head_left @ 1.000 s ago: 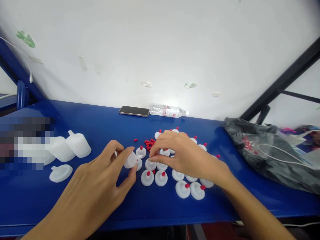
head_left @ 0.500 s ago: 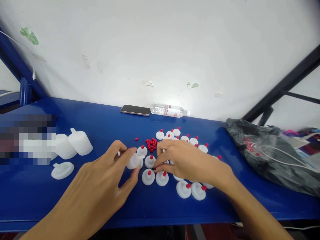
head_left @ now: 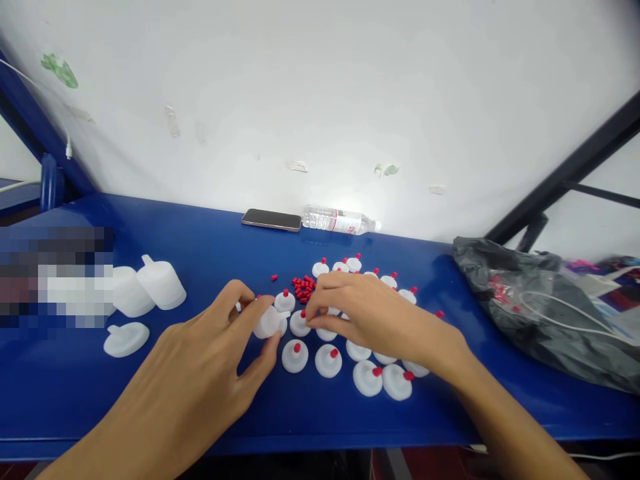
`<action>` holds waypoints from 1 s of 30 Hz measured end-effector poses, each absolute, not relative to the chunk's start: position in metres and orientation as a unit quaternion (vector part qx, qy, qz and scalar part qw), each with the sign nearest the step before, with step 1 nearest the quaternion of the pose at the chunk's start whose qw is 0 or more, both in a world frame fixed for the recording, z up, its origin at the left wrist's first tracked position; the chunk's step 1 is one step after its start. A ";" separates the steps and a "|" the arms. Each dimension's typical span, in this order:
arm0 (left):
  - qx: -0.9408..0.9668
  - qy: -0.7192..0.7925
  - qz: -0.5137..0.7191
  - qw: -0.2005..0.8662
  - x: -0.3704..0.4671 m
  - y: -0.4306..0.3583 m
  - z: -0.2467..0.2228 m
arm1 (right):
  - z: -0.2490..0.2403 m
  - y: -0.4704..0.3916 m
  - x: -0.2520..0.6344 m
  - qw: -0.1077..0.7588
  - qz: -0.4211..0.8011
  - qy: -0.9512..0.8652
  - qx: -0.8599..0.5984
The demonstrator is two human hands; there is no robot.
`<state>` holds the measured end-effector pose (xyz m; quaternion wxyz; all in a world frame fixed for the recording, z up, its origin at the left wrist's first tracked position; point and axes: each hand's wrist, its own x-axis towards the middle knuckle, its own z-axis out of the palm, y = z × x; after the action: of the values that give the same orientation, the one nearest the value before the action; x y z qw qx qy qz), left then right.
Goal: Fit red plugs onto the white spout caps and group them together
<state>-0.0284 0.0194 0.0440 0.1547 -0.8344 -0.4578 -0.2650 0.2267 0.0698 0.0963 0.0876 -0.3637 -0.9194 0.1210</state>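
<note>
My left hand (head_left: 215, 360) pinches a white plastic nozzle cap (head_left: 267, 323) between thumb and fingers; its spout points right and carries no red tip. My right hand (head_left: 360, 310) is closed, its fingertips at the right edge of a standing white cap (head_left: 299, 324) with a red tip. Whatever those fingers hold, if anything, is hidden. Two more red-tipped caps, a left one (head_left: 295, 357) and a right one (head_left: 329, 361), stand in front. Several others lie under and around my right hand. Behind them is a pile of small red tips (head_left: 302, 288).
White caps without red tips, some stacked (head_left: 163, 285) and one single (head_left: 127, 340), lie at left on the blue table (head_left: 210, 240). A phone (head_left: 271, 220) and a plastic bottle (head_left: 340, 220) lie along the wall. A black plastic bag (head_left: 550, 320) covers the right side.
My right hand's fingertips have lifted slightly away from the front caps. Those two front caps now stand farther apart. My left hand keeps its place with the white cap.
</note>
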 end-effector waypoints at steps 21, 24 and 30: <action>-0.843 -0.398 -0.302 0.199 -0.033 0.023 0.046 | 0.091 0.062 0.213 0.323 0.311 -0.844 -0.293; -0.849 -0.394 -0.293 0.196 -0.034 0.022 0.048 | 0.091 0.062 0.212 0.322 0.307 -0.848 -0.288; -0.830 -0.407 -0.326 0.198 -0.030 0.021 0.052 | 0.091 0.063 0.213 0.322 0.293 -0.841 -0.320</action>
<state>-0.0300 0.0214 0.0522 0.1981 -0.8299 -0.4073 -0.3257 0.2126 0.0634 0.0914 0.3222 -0.3205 -0.8412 0.2930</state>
